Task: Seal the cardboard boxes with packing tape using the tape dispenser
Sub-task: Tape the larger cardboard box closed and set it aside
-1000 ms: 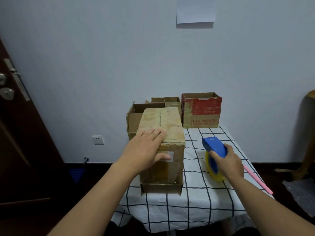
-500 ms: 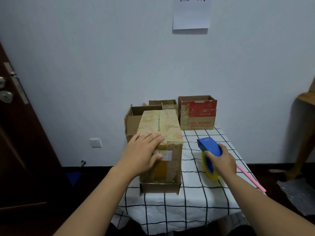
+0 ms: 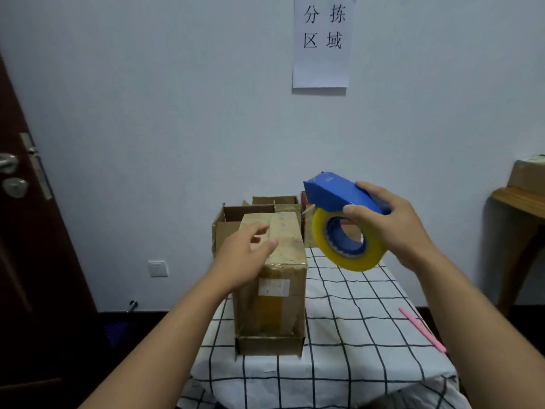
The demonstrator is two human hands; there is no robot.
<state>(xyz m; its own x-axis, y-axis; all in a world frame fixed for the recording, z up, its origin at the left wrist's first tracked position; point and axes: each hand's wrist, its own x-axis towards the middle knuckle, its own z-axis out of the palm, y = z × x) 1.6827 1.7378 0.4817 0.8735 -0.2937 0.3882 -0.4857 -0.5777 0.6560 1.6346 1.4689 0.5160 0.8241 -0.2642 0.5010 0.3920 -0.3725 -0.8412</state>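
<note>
A tall brown cardboard box (image 3: 275,278) stands at the near left of the checked tablecloth (image 3: 348,329), its top flaps closed. My left hand (image 3: 246,255) rests on the box's top left edge, fingers slightly spread. My right hand (image 3: 389,225) holds a blue tape dispenser (image 3: 336,196) with a yellowish tape roll (image 3: 348,243) in the air, right of the box and above the table. Behind stand an open brown box (image 3: 233,219), another open box (image 3: 277,202) and a red-printed box (image 3: 306,222), mostly hidden by the dispenser.
A pink stick (image 3: 421,329) lies near the table's right edge. A dark door (image 3: 29,231) with a metal handle is at the left. A wooden stand (image 3: 519,208) with a box on it stands at the right. A paper sign (image 3: 323,39) hangs on the wall.
My right hand has lifted the tape dispenser off the table and up beside the box top. My left hand stays on the box. The camera has tilted upward.
</note>
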